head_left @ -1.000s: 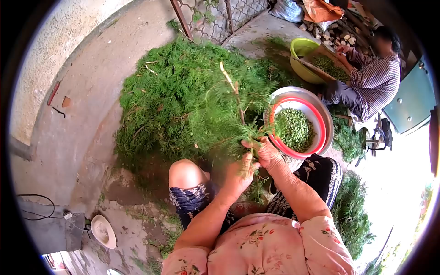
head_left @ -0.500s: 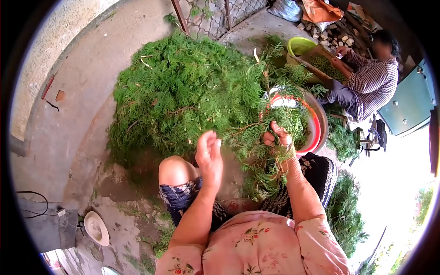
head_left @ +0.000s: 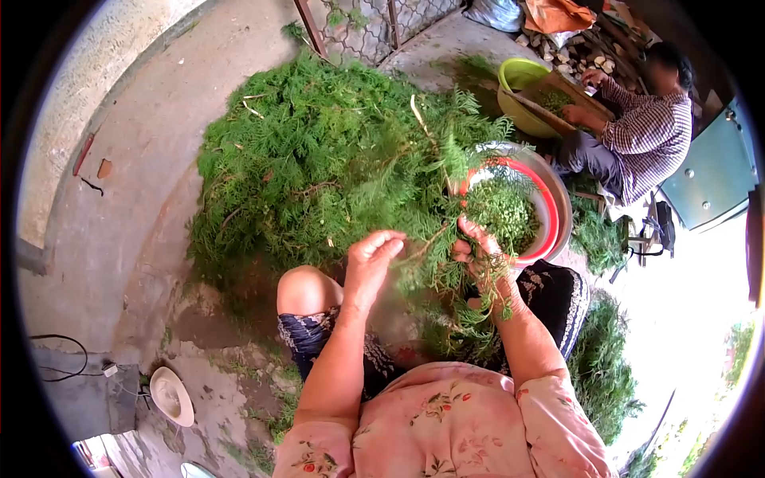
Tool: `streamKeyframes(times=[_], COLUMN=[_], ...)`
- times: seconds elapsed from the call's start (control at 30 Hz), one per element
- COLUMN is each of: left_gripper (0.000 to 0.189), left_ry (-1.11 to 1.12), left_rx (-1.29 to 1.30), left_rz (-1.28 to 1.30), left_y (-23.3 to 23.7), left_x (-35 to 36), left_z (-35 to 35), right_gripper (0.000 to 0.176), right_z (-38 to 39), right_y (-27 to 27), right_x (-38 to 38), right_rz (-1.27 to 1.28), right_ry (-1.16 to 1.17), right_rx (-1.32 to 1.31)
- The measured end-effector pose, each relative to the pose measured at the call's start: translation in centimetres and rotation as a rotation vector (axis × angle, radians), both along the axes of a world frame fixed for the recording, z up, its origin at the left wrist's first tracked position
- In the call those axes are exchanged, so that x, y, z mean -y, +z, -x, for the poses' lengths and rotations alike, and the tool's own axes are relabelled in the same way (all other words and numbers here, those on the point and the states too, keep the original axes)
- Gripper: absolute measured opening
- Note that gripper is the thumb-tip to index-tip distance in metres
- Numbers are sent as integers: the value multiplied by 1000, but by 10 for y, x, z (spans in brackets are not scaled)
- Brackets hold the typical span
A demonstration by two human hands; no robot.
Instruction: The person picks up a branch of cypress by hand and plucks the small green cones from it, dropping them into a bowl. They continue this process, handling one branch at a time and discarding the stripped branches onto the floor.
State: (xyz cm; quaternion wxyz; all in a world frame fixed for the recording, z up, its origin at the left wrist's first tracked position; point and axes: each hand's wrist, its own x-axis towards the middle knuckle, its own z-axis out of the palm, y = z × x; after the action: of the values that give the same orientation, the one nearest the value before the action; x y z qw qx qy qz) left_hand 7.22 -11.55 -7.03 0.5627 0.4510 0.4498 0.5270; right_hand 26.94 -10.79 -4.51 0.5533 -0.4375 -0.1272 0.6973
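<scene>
My right hand [head_left: 480, 248] is closed around a leafy green conifer branch [head_left: 456, 275], which hangs over my lap. Its upper leaves reach the edge of a red-and-white basin [head_left: 550, 209] holding small green cones or seeds [head_left: 504, 209]. To the left of the branch, my left hand [head_left: 371, 264] has thumb and fingertips pinched together beside its twigs; whatever lies between them is too small to make out. A big heap of cut conifer branches [head_left: 295, 167] covers the ground before my knees.
At the upper right a seated person [head_left: 641, 135] works at a board over a yellow-green tub [head_left: 522, 76]. Behind are stacked firewood [head_left: 586, 60] and a teal metal panel [head_left: 713, 171]. More greenery [head_left: 602, 374] lies at my right; a pale hat [head_left: 170, 397] is at lower left.
My left hand has moved slightly right, its fingers going from loosely raised to pinched. The branch has shifted left, uncovering more of the basin. The other person's hands have moved.
</scene>
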Motion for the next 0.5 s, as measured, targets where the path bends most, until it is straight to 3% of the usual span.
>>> streamKeyframes(times=[0.07, 0.1, 0.23, 0.3, 0.37, 0.4, 0.47, 0.5], left_gripper=[15, 17, 37, 45, 48, 50, 49, 48], left_ry=[-72, -129, -272, -230, -234, -231, -144, -105], left_rx=[16, -159, -379, -407, -350, -325, -137, -41], left_rz=[60, -6, 33, -533, -592, -619, -460, -382], left_y=[15, 4, 1, -5, -4, -4, -6, -6], left_x=[6, 4, 10, 8, 8, 10, 12, 12], left_z=[1, 3, -7, -16, -19, -18, -23, -24], right_gripper=[51, 47, 45, 44, 40, 40, 42, 44], right_z=[0, -4, 4, 17, 30, 28, 22, 24], right_y=[-9, -20, -17, 10, 36, 31, 29, 26], right_x=[1, 0, -1, 10, 20, 12, 5, 6], right_rz=[-62, -138, -48, -19, 17, 39, 67, 42], right_ry=[41, 118, 141, 118, 84, 211, 412, 415], right_rx=[7, -20, 59, 145, 282, 348, 486, 414])
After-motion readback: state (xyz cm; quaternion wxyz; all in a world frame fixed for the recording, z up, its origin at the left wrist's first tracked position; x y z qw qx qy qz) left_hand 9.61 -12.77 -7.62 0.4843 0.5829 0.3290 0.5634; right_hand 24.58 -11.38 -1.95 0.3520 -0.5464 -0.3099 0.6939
